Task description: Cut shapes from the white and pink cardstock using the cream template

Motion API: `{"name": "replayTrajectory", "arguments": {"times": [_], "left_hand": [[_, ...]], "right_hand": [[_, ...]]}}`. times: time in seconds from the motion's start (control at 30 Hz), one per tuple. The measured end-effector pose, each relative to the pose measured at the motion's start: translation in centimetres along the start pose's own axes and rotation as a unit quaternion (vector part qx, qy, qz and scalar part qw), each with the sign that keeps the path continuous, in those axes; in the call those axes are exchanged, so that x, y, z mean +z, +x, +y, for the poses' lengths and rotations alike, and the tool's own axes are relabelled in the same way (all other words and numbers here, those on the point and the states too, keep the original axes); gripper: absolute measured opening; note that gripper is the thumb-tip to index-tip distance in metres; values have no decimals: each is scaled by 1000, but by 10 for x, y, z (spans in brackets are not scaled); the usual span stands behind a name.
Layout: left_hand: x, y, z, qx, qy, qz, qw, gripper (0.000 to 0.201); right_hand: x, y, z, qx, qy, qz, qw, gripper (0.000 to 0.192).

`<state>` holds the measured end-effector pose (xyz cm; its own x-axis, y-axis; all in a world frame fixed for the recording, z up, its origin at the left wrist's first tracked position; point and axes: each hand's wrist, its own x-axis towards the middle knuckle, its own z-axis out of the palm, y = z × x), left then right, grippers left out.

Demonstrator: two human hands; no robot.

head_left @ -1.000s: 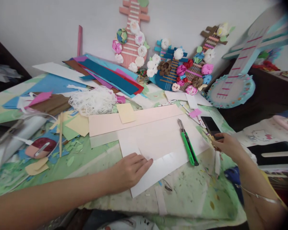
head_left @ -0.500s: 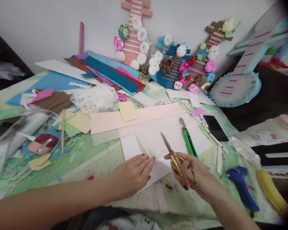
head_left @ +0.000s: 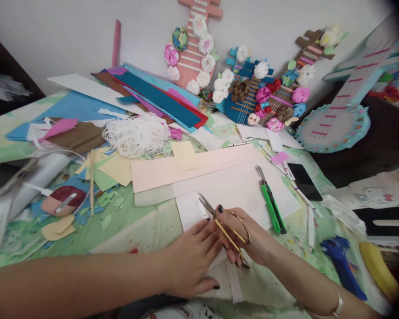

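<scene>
1. Gold-handled scissors (head_left: pixel 224 221) sit in the right hand (head_left: pixel 249 237), fingers through the loops, blades parted over the white sheet (head_left: pixel 239 190).
2. Left hand (head_left: pixel 191 257) lies flat, fingers spread, pressing the sheet's near edge just beside the right hand.
3. Green utility knife (head_left: pixel 271 201) lies just beyond the right hand.

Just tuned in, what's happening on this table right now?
A person is at a cluttered craft table. The right hand holds gold scissors, blades open and pointing at the near edge of a white sheet. The left hand presses flat on that sheet beside the blades. A green knife lies on the sheet to the right, untouched. A pink strip lies just beyond the sheet, and a blue glue gun sits at the right edge.
</scene>
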<state>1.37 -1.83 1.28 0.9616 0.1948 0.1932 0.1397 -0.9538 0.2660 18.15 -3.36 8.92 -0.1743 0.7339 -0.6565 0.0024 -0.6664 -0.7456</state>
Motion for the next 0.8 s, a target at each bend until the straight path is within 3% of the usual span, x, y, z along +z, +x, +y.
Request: {"name": "replayTrajectory", "arguments": {"times": [0.5, 0.8], "left_hand": [[-7, 0, -1, 4, -24, -5, 1000, 64], [-3, -1, -1, 2, -21, -9, 1000, 66]], "right_hand": [[-2, 15, 9, -7, -7, 46, 999, 62], [-2, 16, 10, -10, -11, 41, 999, 60]]}}
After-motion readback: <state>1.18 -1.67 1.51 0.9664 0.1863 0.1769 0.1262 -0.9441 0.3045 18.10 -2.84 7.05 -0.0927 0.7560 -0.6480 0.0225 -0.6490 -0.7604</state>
